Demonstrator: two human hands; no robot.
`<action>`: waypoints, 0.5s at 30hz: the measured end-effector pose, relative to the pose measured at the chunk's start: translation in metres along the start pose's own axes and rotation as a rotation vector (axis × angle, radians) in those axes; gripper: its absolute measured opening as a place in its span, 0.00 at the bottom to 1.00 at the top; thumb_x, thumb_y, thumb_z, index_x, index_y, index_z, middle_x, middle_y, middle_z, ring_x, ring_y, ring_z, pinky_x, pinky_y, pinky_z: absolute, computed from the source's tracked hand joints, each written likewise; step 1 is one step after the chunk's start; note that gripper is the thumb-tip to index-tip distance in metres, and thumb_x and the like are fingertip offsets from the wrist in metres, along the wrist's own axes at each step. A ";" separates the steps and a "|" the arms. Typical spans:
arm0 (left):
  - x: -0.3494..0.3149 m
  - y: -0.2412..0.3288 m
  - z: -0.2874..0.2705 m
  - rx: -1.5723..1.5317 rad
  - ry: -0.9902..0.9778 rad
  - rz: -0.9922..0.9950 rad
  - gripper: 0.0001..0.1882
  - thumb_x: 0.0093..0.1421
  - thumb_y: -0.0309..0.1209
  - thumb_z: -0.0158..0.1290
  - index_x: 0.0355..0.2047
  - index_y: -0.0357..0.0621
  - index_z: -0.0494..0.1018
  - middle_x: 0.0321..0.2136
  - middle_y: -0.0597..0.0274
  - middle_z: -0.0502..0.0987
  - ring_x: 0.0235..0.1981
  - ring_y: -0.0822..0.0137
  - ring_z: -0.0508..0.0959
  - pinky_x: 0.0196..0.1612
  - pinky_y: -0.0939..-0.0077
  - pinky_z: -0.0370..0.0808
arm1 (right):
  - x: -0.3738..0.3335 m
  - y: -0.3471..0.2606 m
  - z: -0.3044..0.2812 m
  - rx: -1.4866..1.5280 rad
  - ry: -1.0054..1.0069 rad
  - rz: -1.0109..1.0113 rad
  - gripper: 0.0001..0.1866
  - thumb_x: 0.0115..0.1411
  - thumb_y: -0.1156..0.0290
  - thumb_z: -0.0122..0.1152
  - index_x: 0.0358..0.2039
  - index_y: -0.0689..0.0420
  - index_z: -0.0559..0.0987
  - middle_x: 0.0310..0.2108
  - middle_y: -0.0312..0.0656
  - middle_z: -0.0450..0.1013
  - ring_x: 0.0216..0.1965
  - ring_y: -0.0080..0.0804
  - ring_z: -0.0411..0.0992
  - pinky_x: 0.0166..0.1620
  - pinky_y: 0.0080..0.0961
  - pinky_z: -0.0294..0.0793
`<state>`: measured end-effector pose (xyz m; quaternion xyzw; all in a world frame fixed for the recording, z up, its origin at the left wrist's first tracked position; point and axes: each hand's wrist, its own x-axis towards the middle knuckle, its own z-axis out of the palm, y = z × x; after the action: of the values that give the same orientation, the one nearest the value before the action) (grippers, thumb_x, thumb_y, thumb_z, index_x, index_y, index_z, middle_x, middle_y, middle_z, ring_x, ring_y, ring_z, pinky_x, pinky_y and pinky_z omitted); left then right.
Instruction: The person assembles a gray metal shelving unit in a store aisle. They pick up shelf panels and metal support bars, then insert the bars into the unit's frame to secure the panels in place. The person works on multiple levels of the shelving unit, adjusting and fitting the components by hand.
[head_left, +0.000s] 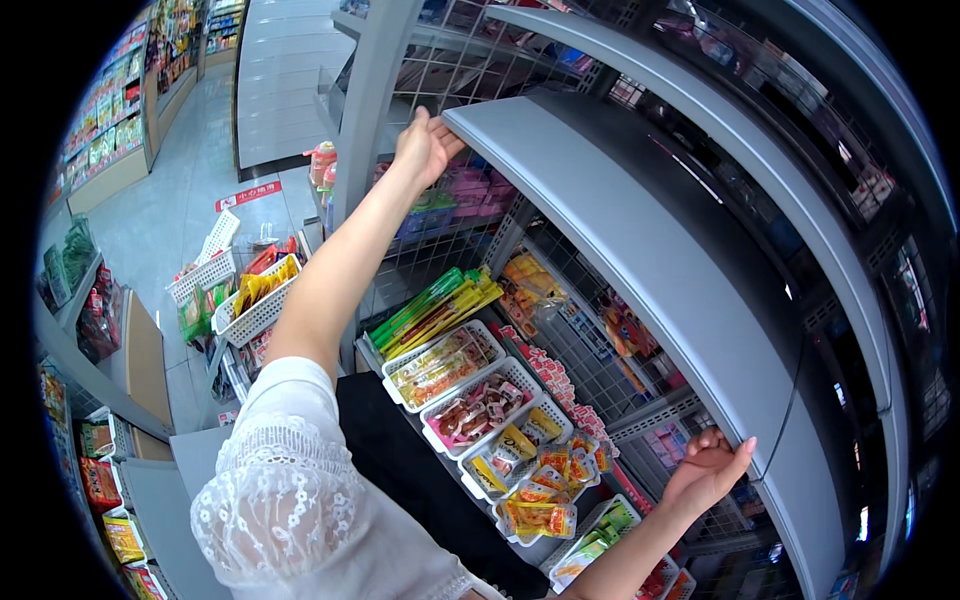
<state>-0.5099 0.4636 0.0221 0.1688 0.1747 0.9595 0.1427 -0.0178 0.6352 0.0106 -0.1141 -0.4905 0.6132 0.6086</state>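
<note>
A long grey metal shelf board [640, 260] runs across the rack in front of me, its dark top bare where I can see it. At its left end, my left hand [428, 152] grips the corner, with part of the fingers hidden at the edge. My right hand [708, 472] holds the front edge farther right, near a seam. Its thumb lies against the edge and its other fingers are curled beneath. Under the board, white plastic baskets [440, 432] hold small packaged snacks. Yellow and green long packets [432, 312] lie beside them.
Another grey shelf [700, 110] sits above, and a grey upright post [372, 110] stands by my left hand. Wire mesh [570, 300] backs the rack. More snack baskets [258, 312] are at left, above a tiled floor [180, 350]. Stocked shelves [105, 100] line the far left.
</note>
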 end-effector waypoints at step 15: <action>0.037 -0.011 0.011 -0.262 -0.010 -0.123 0.13 0.63 0.26 0.37 0.42 0.34 0.68 0.42 0.49 0.74 0.45 0.58 0.75 0.52 0.62 0.72 | 0.010 0.097 0.206 0.168 -0.540 0.444 0.28 0.62 0.56 0.47 0.53 0.68 0.65 0.47 0.60 0.70 0.46 0.44 0.73 0.47 0.31 0.75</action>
<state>-0.5367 0.4887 0.0376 0.1423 0.0575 0.9626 0.2231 -0.2338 0.5701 0.0453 -0.0014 -0.5448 0.7767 0.3162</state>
